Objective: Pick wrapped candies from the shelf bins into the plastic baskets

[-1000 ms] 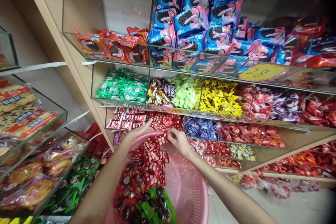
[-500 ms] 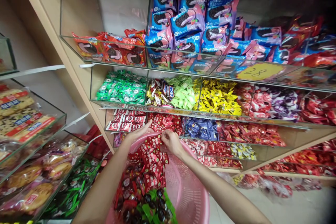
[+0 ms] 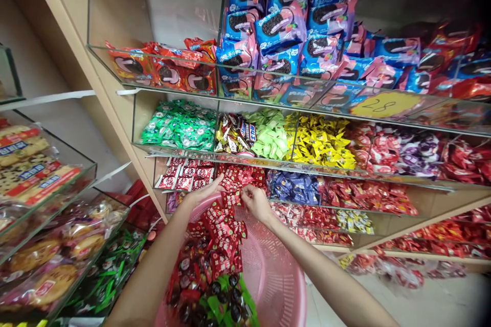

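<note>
Packets in red wrap [image 3: 224, 237] lie heaped in a pink basket [image 3: 282, 271] in the head view. The right hand [image 3: 256, 203], fingertips pinched together, seems to hold one packet near the far rim. The left hand [image 3: 203, 194] lies against that rim, fingers nearly straight; whether it grips cannot be told. The step looks like handling packets singly; the next move calls for a steady basket. Wooden shelving [image 3: 111, 112] of wrapped sweets [image 3: 180, 125] stands beyond, over pale floor [image 3: 422, 304].

A yellow label [image 3: 385, 106] reads "28"; blue packets [image 3: 281, 25], "奥利奥"; one wrapper [image 3: 251, 132], "士力架".
</note>
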`<state>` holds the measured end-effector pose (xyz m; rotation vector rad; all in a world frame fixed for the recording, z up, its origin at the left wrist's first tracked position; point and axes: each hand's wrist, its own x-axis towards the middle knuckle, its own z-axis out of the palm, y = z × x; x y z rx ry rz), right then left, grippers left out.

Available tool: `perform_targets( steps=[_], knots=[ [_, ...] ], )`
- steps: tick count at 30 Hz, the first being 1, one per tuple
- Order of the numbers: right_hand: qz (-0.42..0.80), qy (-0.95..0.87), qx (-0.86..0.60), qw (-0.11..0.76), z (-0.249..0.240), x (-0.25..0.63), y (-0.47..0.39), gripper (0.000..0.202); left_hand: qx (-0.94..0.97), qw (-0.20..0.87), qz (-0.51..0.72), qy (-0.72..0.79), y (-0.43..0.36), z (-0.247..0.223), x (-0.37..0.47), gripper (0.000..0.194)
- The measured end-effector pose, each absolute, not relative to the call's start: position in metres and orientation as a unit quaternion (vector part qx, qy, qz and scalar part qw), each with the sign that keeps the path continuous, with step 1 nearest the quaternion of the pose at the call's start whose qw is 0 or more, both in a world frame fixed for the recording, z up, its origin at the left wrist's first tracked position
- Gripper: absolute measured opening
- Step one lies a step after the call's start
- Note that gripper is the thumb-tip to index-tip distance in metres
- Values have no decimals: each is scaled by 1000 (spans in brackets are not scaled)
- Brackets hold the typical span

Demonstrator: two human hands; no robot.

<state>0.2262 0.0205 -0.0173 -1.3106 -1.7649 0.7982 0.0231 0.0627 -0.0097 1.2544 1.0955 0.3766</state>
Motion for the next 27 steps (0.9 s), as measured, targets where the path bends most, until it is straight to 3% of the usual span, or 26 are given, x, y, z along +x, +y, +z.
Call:
perform_targets(
  steps=[10,17,27],
  knots=[
    [376,-685,-503,370,-33,207,15,15,537,692,188,443,67,-18,26,77],
    [348,-690,-503,387,-31,209,21,15,545,677,192,457,64,-11,28,71],
    [579,-561,-478,349,-35,201,17,18,561,661,178,466,65,-11,28,70]
  ],
)
